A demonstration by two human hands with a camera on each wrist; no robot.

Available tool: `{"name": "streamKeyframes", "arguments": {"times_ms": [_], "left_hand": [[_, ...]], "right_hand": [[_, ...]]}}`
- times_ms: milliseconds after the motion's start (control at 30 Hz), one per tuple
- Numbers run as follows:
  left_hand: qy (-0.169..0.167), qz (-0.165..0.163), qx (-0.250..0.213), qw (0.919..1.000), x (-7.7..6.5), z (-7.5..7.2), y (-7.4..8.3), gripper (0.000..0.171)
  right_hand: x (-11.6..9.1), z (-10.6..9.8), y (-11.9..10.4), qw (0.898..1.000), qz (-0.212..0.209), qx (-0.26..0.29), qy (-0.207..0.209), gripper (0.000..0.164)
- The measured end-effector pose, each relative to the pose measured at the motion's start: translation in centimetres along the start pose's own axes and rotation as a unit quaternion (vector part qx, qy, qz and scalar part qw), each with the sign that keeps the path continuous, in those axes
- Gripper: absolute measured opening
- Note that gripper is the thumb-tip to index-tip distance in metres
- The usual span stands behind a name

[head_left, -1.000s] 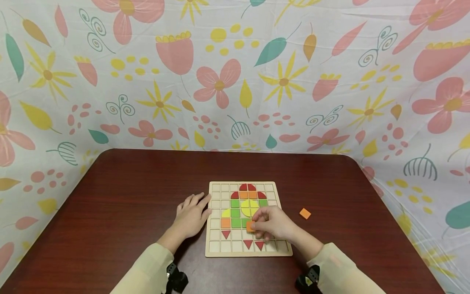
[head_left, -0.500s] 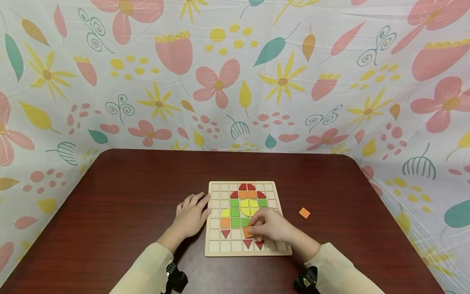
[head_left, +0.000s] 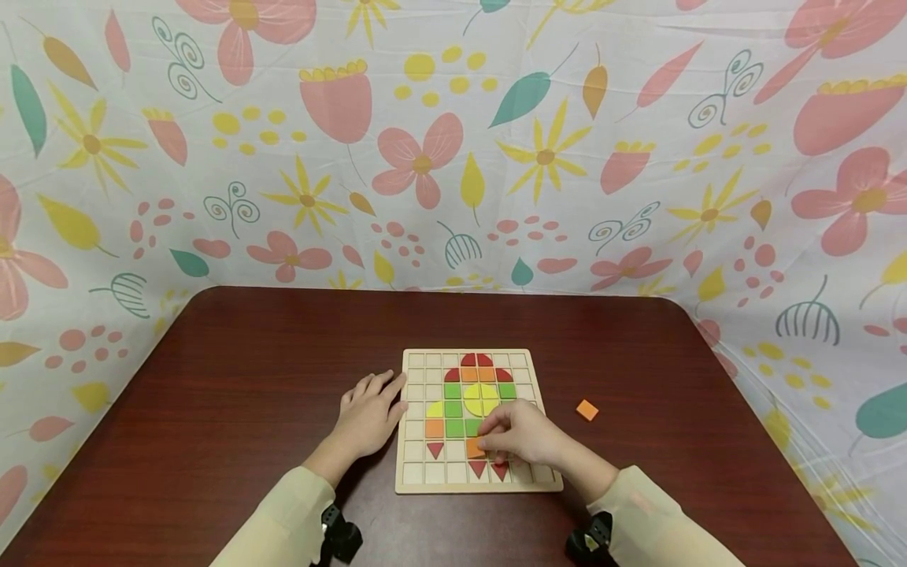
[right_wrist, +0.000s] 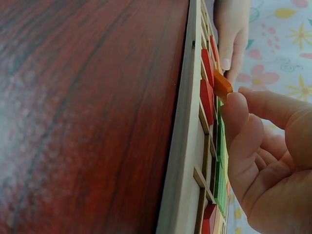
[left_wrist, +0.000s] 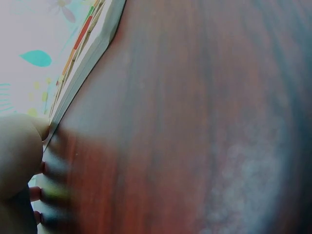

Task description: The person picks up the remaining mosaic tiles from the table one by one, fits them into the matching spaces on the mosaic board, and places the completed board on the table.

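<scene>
A pale wooden grid board lies on the table, its cells partly filled with coloured tiles. Between thumb and index finger, my right hand pinches an orange square tile over a cell below the green squares. The right wrist view shows this orange tile tilted, one edge down at the grid. My left hand rests at the board's left edge with its fingers extended, thumb and fingertips against the rim. Two red triangles sit just below the held tile, the right one partly covered by my fingers.
A loose orange square lies on the dark wooden table right of the board. Yellow quarter-circles form a disc mid-board, with red pieces at the top. A floral cloth hangs behind the table.
My right hand has brought the orange tile down from beside the green row and slightly left, over the cell beneath. The left hand has stayed at the board's edge.
</scene>
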State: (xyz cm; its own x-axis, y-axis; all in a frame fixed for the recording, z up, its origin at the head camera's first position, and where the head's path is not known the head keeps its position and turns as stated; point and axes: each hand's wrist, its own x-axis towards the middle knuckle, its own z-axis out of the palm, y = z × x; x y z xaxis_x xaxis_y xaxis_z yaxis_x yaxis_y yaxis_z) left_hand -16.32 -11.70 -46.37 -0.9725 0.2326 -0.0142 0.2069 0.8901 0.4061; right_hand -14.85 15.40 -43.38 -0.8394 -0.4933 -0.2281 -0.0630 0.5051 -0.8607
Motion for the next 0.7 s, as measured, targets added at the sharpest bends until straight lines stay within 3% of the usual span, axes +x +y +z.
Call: {"name": "streamKeyframes", "arguments": {"times_ms": [467, 700], "left_hand": [[-0.001, 0.000, 0.003, 1.0000, -0.21, 0.51, -0.20, 0.050], [0.005, -0.002, 0.001, 1.0000, 0.02, 0.41, -0.19, 0.050]], "right_hand": [[-0.74, 0.19, -0.43, 1.000, 0.014, 0.024, -0.009, 0.014], [-0.69, -0.35, -0.27, 1.000, -0.003, 0.015, -0.002, 0.020]]}}
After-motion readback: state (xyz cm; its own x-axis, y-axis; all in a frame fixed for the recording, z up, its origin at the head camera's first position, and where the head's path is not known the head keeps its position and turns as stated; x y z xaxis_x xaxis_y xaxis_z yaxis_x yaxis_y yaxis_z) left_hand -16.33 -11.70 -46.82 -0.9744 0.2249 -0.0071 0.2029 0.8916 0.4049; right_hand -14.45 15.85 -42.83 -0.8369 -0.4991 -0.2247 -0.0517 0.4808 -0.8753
